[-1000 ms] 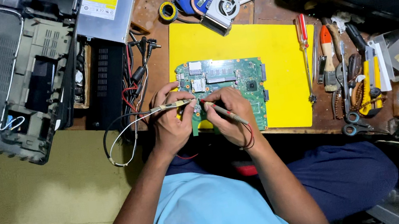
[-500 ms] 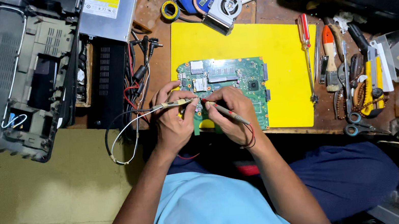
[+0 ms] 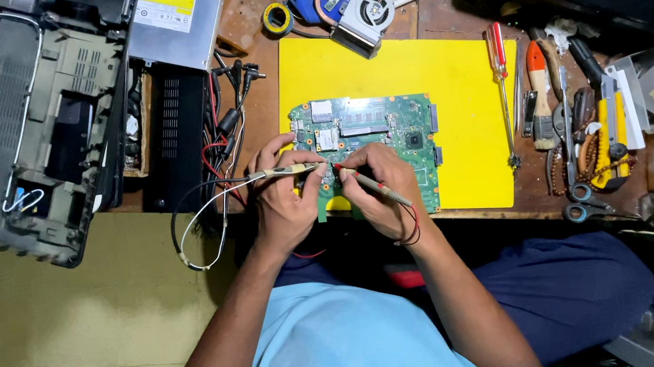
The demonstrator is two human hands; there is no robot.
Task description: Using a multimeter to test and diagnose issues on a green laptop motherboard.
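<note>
Now both hands, left hand and right hand, each grip a probe on the circuit board.

A cluttered brown wooden workbench stands over a dull yellowish floor. Light falls evenly on the bench top. The right edge of the scene lies in deep shadow.

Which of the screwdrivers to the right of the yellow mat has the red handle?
The slim screwdriver lying nearest the yellow mat, right at its edge, handle away from the person. The stubbier tool beside it has an orange handle instead.
</note>
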